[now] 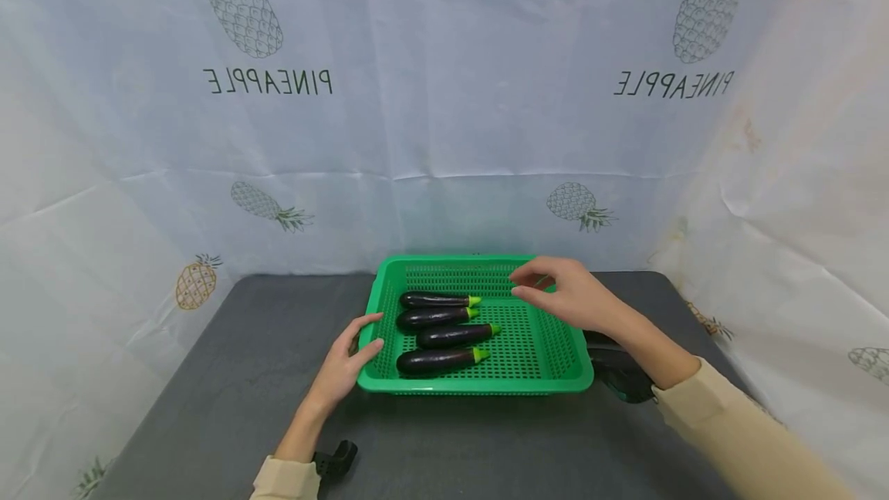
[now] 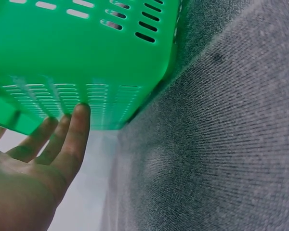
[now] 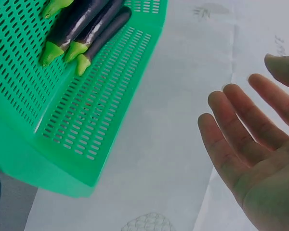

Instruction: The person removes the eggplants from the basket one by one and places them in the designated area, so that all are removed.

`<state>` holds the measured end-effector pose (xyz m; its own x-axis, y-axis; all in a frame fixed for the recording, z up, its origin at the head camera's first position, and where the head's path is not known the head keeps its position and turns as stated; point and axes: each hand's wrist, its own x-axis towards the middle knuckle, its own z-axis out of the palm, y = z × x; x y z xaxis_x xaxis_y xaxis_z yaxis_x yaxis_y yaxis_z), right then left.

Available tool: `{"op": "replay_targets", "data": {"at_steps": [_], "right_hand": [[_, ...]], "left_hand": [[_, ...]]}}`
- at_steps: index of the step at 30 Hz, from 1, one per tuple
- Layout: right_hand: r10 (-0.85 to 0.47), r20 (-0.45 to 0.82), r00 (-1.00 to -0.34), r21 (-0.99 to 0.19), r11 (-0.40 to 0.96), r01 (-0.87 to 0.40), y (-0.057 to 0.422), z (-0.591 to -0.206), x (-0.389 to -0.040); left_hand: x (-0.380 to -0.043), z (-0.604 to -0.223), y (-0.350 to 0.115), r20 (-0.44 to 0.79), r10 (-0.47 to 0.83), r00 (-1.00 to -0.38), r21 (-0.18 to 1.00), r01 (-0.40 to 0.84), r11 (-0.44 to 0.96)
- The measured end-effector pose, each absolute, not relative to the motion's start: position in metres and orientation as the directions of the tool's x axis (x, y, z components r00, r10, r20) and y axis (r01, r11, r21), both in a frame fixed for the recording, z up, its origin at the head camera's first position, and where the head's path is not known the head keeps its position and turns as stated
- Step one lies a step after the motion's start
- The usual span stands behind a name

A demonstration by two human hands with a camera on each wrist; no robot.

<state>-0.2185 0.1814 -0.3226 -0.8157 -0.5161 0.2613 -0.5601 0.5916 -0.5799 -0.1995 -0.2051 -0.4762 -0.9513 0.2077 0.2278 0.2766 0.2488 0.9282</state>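
Note:
Several dark purple eggplants with green stems lie side by side in the left half of a green plastic basket. At the basket's left end is my left hand, thumb and index finger spread at the rim. The left wrist view has its other fingers extended along the outer slotted wall. My right hand hovers over the basket's right rear corner with nothing in it. Its fingers are loosely extended and apart in the right wrist view, off to the side of the basket.
More dark, glossy eggplants lie right of the basket, partly hidden by my right forearm. Grey cloth covers the table. A white pineapple-print curtain hangs behind and on both sides. A black wrist device sits by my left sleeve.

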Motion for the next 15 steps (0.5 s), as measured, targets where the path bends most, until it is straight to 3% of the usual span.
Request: {"op": "replay_targets", "data": {"at_steps": [15], "right_hand": [[-0.575,0.2,-0.793,-0.592,0.574,-0.566,0.151,-0.327,-0.245]], "left_hand": [[-0.199,-0.477,-0.204,0.228,0.201,-0.953,0.928,0.275,0.251]]}}
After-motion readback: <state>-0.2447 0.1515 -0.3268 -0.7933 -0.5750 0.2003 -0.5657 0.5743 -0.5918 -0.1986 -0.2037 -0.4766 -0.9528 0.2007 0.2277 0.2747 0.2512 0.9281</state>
